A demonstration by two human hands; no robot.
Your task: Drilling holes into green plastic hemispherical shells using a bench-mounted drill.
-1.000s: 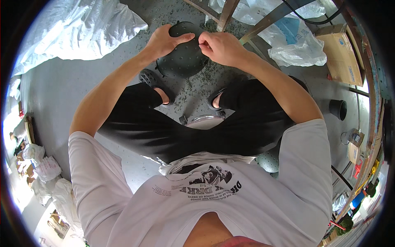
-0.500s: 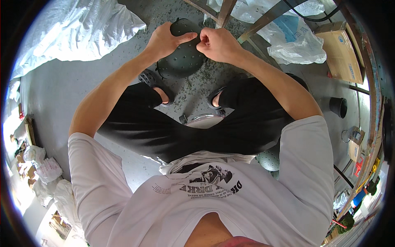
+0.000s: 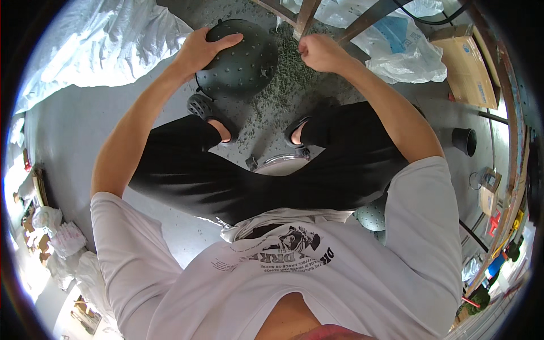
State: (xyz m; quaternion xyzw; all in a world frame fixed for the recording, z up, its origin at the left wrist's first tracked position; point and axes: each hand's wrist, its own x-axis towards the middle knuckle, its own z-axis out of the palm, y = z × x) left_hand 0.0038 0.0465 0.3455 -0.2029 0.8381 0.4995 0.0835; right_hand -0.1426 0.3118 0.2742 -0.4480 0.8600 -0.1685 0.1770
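Observation:
A round, dark green, hollow-looking plastic piece [image 3: 238, 65], dotted with small knobs, is up in front of me, above the floor between my feet. Its upper left edge is in the grip of my left hand [image 3: 199, 52]: the thumb lies across the knobbed face and the other fingers are mostly hidden behind. My right hand [image 3: 322, 53] is apart from the piece, to its right, curled closed near a brown metal leg [image 3: 309, 17]. Whatever those fingers may hold cannot be made out.
Small dark green scraps [image 3: 289, 71] litter the grey floor. White plastic sheeting [image 3: 107, 45] lies far left, and clear plastic bags [image 3: 408, 59] far right. Beyond them stand a cardboard box [image 3: 464, 65] and a black bucket [image 3: 464, 140]. A pale green knobbed piece [image 3: 372, 218] shows beside my right hip.
My left hand has moved left with the green piece, which now turns more of its knobbed face toward me. My right hand has drawn away from it to the right, still closed.

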